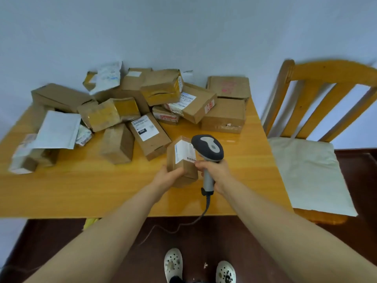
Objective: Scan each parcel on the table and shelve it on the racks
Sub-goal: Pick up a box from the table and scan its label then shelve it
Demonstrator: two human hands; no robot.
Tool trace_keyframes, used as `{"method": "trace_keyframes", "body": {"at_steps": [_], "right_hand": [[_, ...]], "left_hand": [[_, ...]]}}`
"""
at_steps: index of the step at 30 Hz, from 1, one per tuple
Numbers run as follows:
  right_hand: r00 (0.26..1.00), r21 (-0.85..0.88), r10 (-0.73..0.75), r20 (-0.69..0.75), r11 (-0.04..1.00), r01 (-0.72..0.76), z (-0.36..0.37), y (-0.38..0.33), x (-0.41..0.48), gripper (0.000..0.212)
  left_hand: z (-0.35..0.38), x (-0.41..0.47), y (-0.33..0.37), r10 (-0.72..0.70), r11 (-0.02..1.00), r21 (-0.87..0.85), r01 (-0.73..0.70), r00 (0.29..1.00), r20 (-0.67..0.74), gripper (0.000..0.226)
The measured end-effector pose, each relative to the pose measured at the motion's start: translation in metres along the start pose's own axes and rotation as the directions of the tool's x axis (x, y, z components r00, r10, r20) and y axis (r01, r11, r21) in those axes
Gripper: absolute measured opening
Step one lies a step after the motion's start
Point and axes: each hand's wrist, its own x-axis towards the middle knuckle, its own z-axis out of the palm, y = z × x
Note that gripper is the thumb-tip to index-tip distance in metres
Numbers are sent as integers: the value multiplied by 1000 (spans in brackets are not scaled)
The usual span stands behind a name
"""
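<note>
Right now the left hand holds a small box just above the near middle of the tabletop. Its fingers are clamped on the box's near left side. The right hand is wrapped round the scanner handle, fingers closed tight on it. The scanner head sits just right of the box, touching or a hair apart, can't tell which. The white label faces up, with the barcode at its near right edge, right beside a right-hand knuckle.

Likely risks:
- **Failed read:** the scanner head looks beside the barcode rather than aimed at it and very close, and that knuckle may cover some of the bars.
- **Dropped box:** it is tilted and held by one hand on one side, so a loose grip would drop it onto the tabletop.
- **Snagged cable:** the cable hangs off the near edge down to the floor by the feet. Turning away could catch it and jerk the scanner.
- **Toppled pile:** the pile of parcels, far and left, is heaped loosely with several leaning. A careless reach could knock some over or push one off an edge.
- **Mix-up:** setting this box back near the pile would blur scanned and unscanned.

The chair stands close on the right and could block that way out. Racks are not in view. Most parcels look unshelved, so plenty is left to do.
</note>
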Motion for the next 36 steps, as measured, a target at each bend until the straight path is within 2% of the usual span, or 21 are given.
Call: {"method": "trace_keyframes", "body": {"at_steps": [2, 4, 5, 8, 16, 19, 22, 23, 25, 28, 31, 34, 36], "right_hand": [[999, 21, -6, 34, 1000, 5, 13, -5, -5, 27], [998, 28, -7, 62, 1000, 6, 23, -9, -9, 30], [997, 25, -8, 75, 1000, 6, 28, -10, -11, 30], [992, -1, -30, 121, 1000, 31, 41, -4, -18, 28], [969, -29, -88, 229, 995, 98, 50, 3, -28, 26], [970, -2, -81, 229, 996, 84, 49, 1, -30, 26], [973, 19, 18, 231, 1000, -24, 44, 0, -29, 20], [969, 15, 57, 240, 998, -63, 41, 0, -30, 16], [959, 22, 124, 256, 991, -134, 37, 1, -31, 15], [924, 62, 210, 320, 968, -241, 33, 2, -33, 24], [901, 158, 257, 351, 932, -327, 32, 1, -33, 16], [926, 198, 199, 320, 942, -271, 31, -1, -30, 6], [949, 183, 153, 277, 961, -208, 28, -5, -27, 14]], "left_hand": [[-19, -7, -7, -20, 994, -108, 24, 999, 32, 71], [-36, -10, -15, -35, 978, -205, 46, 998, 57, 96], [-41, -12, -18, -32, 971, -236, 48, 997, 75, 101], [-50, -18, -26, -22, 956, -287, 58, 992, 127, 98], [-61, -21, -37, 0, 949, -310, 50, 987, 158, 132], [-61, -19, -36, 9, 922, -385, 50, 989, 149, 121], [-58, -22, -29, 64, 874, -486, 13, 988, 142, 86], [-58, -23, -27, 81, 860, -510, 0, 988, 135, 81], [-56, -23, -25, 113, 831, -556, -16, 984, 140, 82], [-53, -22, -23, 143, 803, -595, -17, 976, 164, 86], [-51, -23, -21, 160, 811, -585, -15, 968, 196, 82], [-64, -29, -16, 185, 837, -547, -15, 948, 258, 67], [-81, -34, -13, 182, 804, -594, 2, 951, 250, 55]]}}
